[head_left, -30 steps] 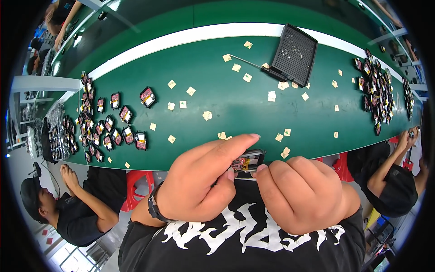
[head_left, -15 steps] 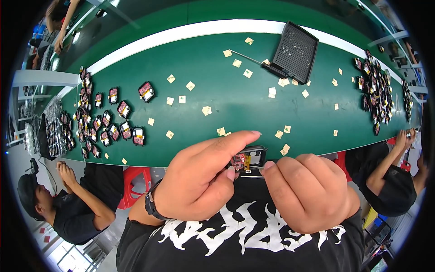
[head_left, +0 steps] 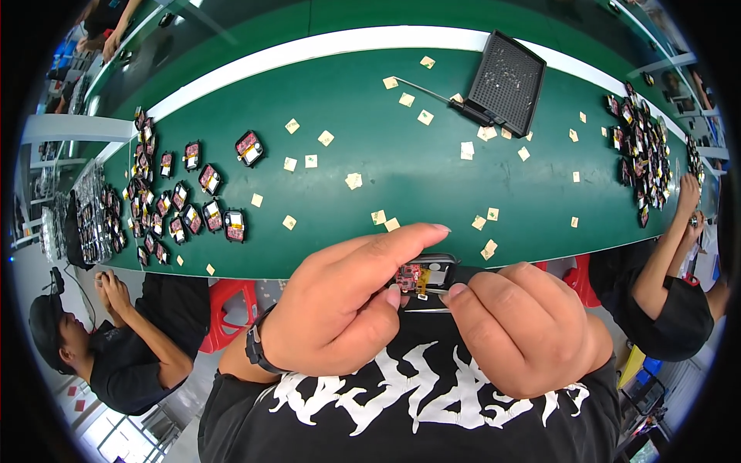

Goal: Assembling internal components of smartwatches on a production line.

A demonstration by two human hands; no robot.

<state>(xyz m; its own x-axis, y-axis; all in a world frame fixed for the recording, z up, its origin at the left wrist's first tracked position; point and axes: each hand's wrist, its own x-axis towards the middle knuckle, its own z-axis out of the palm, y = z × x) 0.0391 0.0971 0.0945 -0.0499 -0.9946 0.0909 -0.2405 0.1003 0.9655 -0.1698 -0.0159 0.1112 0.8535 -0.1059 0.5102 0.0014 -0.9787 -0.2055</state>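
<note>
My left hand (head_left: 340, 297) grips a small black casing (head_left: 441, 272) between thumb and fingers, just past the table's near edge. Inside the casing lie a red circuit board (head_left: 407, 278) and a strip of amber tape (head_left: 424, 281). Closed in a pinch, my right hand (head_left: 532, 328) holds thin metal tweezers (head_left: 427, 310). One slim prong reaches the casing's lower edge by a small white-ended connector (head_left: 421, 296); the other shows just below. My fingers hide the casing's left end and most of the tweezers.
Cream paper squares (head_left: 353, 180) lie scattered over the green table (head_left: 386, 154). A black perforated tray (head_left: 505, 85) and a thin-shafted tool (head_left: 424, 92) rest at the back. Similar open casings cluster left (head_left: 209, 179) and right (head_left: 644, 154). Co-workers sit at both sides.
The casing has tilted slightly in my left hand, and the lower prong shows more clearly. My hands stay nearly in place. The co-worker at right has raised an arm.
</note>
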